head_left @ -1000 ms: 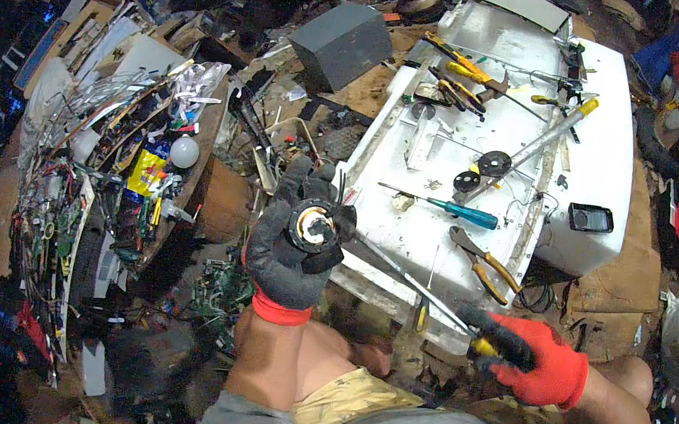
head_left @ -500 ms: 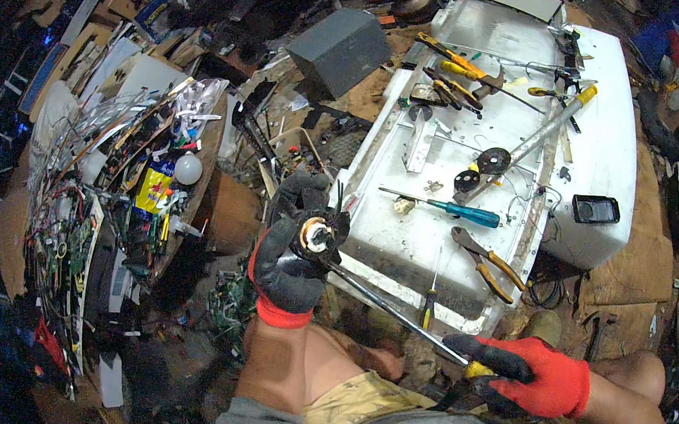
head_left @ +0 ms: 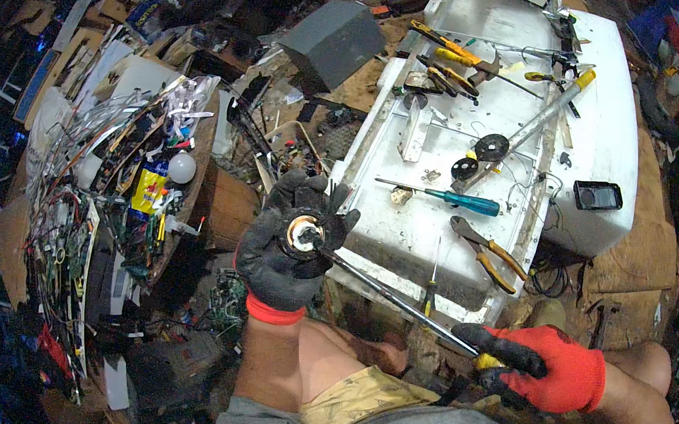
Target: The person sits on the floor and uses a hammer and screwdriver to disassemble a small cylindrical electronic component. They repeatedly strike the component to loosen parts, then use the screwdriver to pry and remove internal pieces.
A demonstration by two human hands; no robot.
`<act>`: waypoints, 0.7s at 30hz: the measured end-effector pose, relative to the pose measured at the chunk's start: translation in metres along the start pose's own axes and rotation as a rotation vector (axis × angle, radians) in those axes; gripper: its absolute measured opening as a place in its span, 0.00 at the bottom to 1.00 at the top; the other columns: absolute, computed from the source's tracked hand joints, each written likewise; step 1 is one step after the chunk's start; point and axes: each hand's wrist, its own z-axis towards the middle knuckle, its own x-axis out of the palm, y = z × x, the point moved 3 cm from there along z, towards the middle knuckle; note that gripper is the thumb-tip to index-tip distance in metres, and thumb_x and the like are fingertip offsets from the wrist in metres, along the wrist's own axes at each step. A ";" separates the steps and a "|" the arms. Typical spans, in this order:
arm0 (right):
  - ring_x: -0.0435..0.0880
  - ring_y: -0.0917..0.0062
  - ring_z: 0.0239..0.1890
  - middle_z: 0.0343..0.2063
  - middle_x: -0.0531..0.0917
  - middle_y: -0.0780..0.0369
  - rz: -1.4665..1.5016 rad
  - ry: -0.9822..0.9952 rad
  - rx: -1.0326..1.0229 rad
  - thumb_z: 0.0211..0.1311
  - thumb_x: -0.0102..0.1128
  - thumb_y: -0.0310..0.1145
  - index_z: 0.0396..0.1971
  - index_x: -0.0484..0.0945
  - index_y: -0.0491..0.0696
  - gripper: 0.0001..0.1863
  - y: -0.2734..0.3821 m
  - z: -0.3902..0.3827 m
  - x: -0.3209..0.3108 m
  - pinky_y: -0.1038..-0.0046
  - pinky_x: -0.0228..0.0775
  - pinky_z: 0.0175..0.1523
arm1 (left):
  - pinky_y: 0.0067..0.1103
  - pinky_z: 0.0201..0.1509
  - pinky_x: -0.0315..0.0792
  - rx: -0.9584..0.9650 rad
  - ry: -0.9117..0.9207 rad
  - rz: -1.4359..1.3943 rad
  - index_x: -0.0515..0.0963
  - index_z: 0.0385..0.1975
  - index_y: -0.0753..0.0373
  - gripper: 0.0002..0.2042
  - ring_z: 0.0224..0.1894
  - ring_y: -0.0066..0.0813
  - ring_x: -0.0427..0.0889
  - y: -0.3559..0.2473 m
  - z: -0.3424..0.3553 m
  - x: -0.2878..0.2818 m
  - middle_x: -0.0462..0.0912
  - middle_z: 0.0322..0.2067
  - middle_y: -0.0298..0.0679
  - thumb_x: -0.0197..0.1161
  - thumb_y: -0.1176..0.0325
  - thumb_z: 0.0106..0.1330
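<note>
My left hand [head_left: 274, 276], in a black glove with a red cuff, is curled around a small round dark part with a copper-coloured ring and pale centre [head_left: 303, 233]. Its fingertips stand partly apart around the part's edge. My right hand [head_left: 556, 367], gloved in red and black, grips the yellow handle of a long-shafted screwdriver [head_left: 396, 300]. The shaft slants up to the left, and its end meets the round part's lower right edge. Exactly where the tip touches cannot be made out.
A white panel [head_left: 370, 243] ahead carries a teal screwdriver [head_left: 467, 202], cutting pliers [head_left: 484, 251], more pliers [head_left: 452, 81] and a hammer [head_left: 488, 69]. Left lies a heap of wires and circuit boards [head_left: 74, 259]. A grey box [head_left: 335, 43] stands beyond.
My left hand has turned its palm further upward and its fingers have spread a little, showing more of the copper-coloured ring. My right hand keeps its grip, with the screwdriver shifted slightly.
</note>
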 end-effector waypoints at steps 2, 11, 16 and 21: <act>0.85 0.64 0.35 0.36 0.84 0.49 -0.036 -0.010 -0.032 0.60 0.61 0.29 0.66 0.65 0.44 0.33 0.000 0.000 0.000 0.65 0.76 0.40 | 0.52 0.71 0.57 -0.016 0.015 -0.007 0.68 0.64 0.63 0.25 0.62 0.50 0.73 0.000 0.000 0.004 0.75 0.60 0.49 0.54 0.60 0.67; 0.84 0.58 0.37 0.37 0.82 0.49 -0.144 -0.037 -0.030 0.58 0.61 0.31 0.66 0.66 0.43 0.33 0.005 0.001 -0.002 0.63 0.76 0.42 | 0.52 0.70 0.59 -0.102 0.006 -0.001 0.69 0.63 0.64 0.25 0.61 0.52 0.74 0.002 0.002 0.002 0.76 0.57 0.50 0.53 0.58 0.68; 0.84 0.58 0.38 0.38 0.82 0.48 -0.215 -0.040 -0.056 0.57 0.61 0.31 0.66 0.66 0.44 0.34 0.007 0.002 -0.001 0.62 0.77 0.42 | 0.49 0.65 0.67 -0.158 0.005 0.162 0.69 0.62 0.65 0.24 0.58 0.48 0.76 0.000 -0.001 -0.004 0.78 0.54 0.49 0.52 0.60 0.69; 0.84 0.55 0.40 0.39 0.82 0.47 -0.172 0.049 0.109 0.57 0.62 0.33 0.65 0.67 0.45 0.33 0.010 0.002 -0.005 0.61 0.77 0.44 | 0.48 0.62 0.71 -0.216 -0.026 0.320 0.69 0.61 0.65 0.22 0.57 0.50 0.77 0.003 -0.004 -0.002 0.79 0.53 0.49 0.50 0.60 0.71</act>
